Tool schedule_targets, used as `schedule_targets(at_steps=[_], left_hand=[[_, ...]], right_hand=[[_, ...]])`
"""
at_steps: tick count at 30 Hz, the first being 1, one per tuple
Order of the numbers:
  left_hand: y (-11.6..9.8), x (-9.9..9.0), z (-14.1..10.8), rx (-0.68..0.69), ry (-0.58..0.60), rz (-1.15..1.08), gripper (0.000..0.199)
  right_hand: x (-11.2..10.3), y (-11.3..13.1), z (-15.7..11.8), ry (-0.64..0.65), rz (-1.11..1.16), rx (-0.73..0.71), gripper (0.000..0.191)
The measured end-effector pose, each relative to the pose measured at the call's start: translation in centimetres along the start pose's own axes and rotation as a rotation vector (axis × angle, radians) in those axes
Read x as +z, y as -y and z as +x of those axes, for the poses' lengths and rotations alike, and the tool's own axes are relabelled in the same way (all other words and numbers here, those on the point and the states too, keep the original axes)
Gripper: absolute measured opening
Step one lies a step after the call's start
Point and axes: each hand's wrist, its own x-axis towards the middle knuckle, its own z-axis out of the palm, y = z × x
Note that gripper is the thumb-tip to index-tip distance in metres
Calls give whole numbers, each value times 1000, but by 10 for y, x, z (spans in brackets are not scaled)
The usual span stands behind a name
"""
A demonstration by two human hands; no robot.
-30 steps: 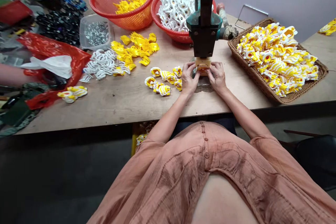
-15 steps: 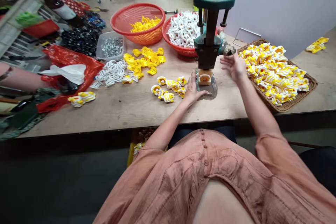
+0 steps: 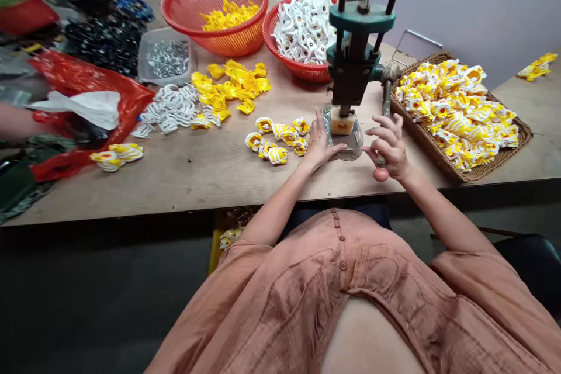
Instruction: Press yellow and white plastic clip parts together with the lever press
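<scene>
A green hand press stands in front of me, its ram down on a pale block at its base. A small red and yellow piece in the block is mostly hidden under the ram. My left hand lies open along the left and front edge of the metal base plate, fingers stretched out. My right hand is loosely curled round the press lever, just above its red ball knob. Several yellow and white pieces lie left of my left hand.
A wicker basket of yellow and white pieces stands right. Behind are red baskets with yellow parts and white parts. Left lie loose yellow parts, white parts, a tub of metal bits and a red bag.
My right hand has gone from beside the lever's joint to the lever, which now points down towards me. The ram has dropped onto the block. My left hand has stayed at the base.
</scene>
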Motion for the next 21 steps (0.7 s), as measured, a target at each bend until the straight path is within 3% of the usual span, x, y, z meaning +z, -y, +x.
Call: schedule_targets(at_steps=[2, 6, 10, 14, 16, 17, 20, 21], left_hand=[[1, 0, -3, 24, 0, -1, 149], [4, 3, -7, 17, -20, 1, 146], [7, 7, -8, 16, -40, -3, 147], [3, 7, -12, 19, -63, -32, 141], [1, 6, -13, -1, -71, -35, 138], [1, 6, -13, -12, -80, -38, 137], [-2, 4, -7, -23, -163, -75, 120], [-3, 3, -4, -18, -206, -86, 108]], right_hand=[[12, -12, -24, 18, -82, -97, 53], [13, -26, -23, 126, -129, -138, 48], [19, -27, -28, 33, -118, -35, 52], [13, -14, -24, 99, -52, 12, 57], [-5, -1, 5, 23, 19, -15, 62], [-15, 6, 27, -84, 73, -12, 64], [-38, 8, 116, -435, 283, 66, 56], [-41, 0, 147, -408, 342, 95, 47]])
